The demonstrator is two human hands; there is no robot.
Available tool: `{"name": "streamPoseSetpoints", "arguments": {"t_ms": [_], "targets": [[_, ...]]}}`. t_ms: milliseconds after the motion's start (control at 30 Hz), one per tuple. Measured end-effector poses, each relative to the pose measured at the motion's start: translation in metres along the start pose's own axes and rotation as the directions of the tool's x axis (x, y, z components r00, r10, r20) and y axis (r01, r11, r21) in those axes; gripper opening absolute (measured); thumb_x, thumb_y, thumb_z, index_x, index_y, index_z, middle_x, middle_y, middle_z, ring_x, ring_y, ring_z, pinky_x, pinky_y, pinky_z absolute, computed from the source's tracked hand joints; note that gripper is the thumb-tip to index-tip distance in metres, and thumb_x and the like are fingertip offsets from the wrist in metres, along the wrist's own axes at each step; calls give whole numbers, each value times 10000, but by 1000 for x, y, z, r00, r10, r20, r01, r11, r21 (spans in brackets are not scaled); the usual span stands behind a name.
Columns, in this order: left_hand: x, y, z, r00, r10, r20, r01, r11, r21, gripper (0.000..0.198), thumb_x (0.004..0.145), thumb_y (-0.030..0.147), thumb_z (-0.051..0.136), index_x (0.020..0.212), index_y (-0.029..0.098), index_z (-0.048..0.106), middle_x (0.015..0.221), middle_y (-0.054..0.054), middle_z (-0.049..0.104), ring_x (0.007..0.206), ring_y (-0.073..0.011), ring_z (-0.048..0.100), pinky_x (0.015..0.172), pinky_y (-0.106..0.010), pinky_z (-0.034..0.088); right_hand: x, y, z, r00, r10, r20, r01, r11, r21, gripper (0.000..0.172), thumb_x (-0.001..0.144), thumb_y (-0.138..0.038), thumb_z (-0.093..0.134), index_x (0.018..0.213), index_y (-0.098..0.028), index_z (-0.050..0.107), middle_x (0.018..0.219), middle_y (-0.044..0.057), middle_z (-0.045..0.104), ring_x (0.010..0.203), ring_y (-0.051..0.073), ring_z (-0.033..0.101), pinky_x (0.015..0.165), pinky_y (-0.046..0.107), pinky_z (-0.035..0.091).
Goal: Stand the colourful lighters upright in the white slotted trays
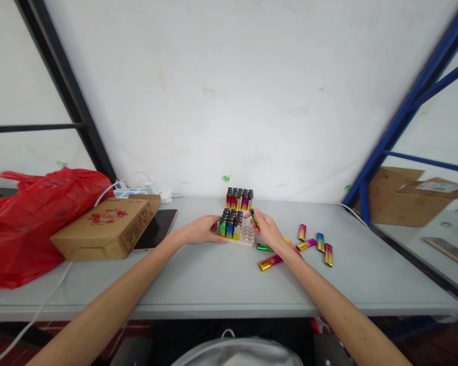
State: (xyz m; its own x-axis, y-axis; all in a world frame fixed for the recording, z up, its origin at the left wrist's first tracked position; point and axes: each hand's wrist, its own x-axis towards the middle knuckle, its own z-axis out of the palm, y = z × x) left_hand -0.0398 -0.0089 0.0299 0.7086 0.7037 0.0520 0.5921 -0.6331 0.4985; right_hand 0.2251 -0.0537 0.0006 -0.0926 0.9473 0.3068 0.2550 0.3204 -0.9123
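A white tray holds rows of upright lighters on its left part; several round slots show bare at its right end. My left hand is closed around the tray's left side, thumb at the front corner and fingers behind. Over the tray's right end, my right hand pinches a green lighter, held tilted. Behind stands a second block of upright lighters in red, yellow and purple. Loose lighters lie right of the tray, among them a blue one and a red-and-gold one.
On the left of the grey table are a red plastic bag, a cardboard box, a dark tablet-like device and a power strip with white cables. Blue metal posts and another carton stand right.
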Motion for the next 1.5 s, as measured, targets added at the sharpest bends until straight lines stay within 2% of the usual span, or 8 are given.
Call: {"name": "streamPoseSetpoints", "arguments": {"t_ms": [100, 233, 400, 667, 967, 1167, 1367, 1500], "targets": [[0, 0, 0, 1000, -4, -12, 4, 1000, 3, 636, 776, 712, 765, 1083, 159, 702, 949, -59, 712, 818, -239, 625, 728, -309, 458, 0, -1, -2, 994, -101, -45, 95, 988, -122, 538, 1006, -725, 452, 922, -224, 630, 687, -13, 606, 659, 187, 592, 660, 307, 496], [0, -3, 1, 1000, 4, -24, -4, 1000, 5, 621, 776, 703, 770, 1075, 164, 699, 949, -58, 717, 821, -240, 633, 726, -307, 457, 1, 3, -4, 982, -180, -61, 166, 968, -187, 420, 1008, -631, 504, 994, -228, 624, 952, 64, 771, 880, 235, 723, 794, 339, 550], [1, -4, 3, 999, 10, -36, -9, 1000, 4, 616, 763, 704, 781, 1061, 172, 701, 927, -49, 718, 802, -235, 632, 709, -304, 452, 2, 8, -8, 972, -217, -85, 189, 947, -259, 279, 1039, -493, 508, 1135, -239, 574, 1002, 78, 803, 893, 256, 773, 788, 360, 569], [0, -1, 1, 1000, -10, -26, 11, 1000, 19, 588, 770, 690, 773, 1036, 174, 682, 913, -43, 696, 799, -233, 626, 707, -303, 446, 6, 9, -7, 952, -262, 160, 307, 798, -519, 277, 1097, -307, 416, 1349, -204, 468, 876, 41, 745, 759, 242, 704, 729, 331, 493], [0, -2, 1, 1000, -10, -23, 10, 1000, 8, 602, 772, 708, 762, 1038, 172, 692, 914, -47, 709, 792, -234, 630, 699, -308, 456, 12, 13, -21, 956, -218, 195, 290, 791, -538, 263, 1105, -288, 433, 1351, -203, 473, 936, 60, 777, 845, 249, 720, 797, 340, 496], [0, 0, -1, 1000, -7, -18, 7, 1000, 4, 600, 785, 689, 760, 1094, 179, 694, 964, -53, 731, 823, -243, 641, 732, -317, 475, 12, 10, -16, 959, -185, 213, 272, 803, -531, 260, 1079, -264, 521, 1333, -231, 562, 929, 43, 776, 825, 220, 712, 800, 314, 509], [0, 1, -1, 1000, -19, -9, 19, 1000, -4, 628, 794, 693, 753, 1136, 169, 698, 995, -67, 742, 844, -252, 656, 745, -319, 487, 5, 5, -31, 956, -157, 247, 265, 823, -503, 295, 1067, -386, 600, 1316, -233, 636, 1062, 61, 800, 953, 210, 729, 916, 338, 529], [1, 0, -1, 1000, -29, -4, 29, 999, 17, 615, 789, 705, 751, 1092, 173, 695, 966, -61, 731, 834, -256, 654, 736, -320, 477, 5, 3, -58, 980, -171, 104, 199, 768, -608, 291, 1095, -404, 523, 1244, -202, 672, 1088, 93, 785, 1005, 220, 717, 961, 363, 523]]}}
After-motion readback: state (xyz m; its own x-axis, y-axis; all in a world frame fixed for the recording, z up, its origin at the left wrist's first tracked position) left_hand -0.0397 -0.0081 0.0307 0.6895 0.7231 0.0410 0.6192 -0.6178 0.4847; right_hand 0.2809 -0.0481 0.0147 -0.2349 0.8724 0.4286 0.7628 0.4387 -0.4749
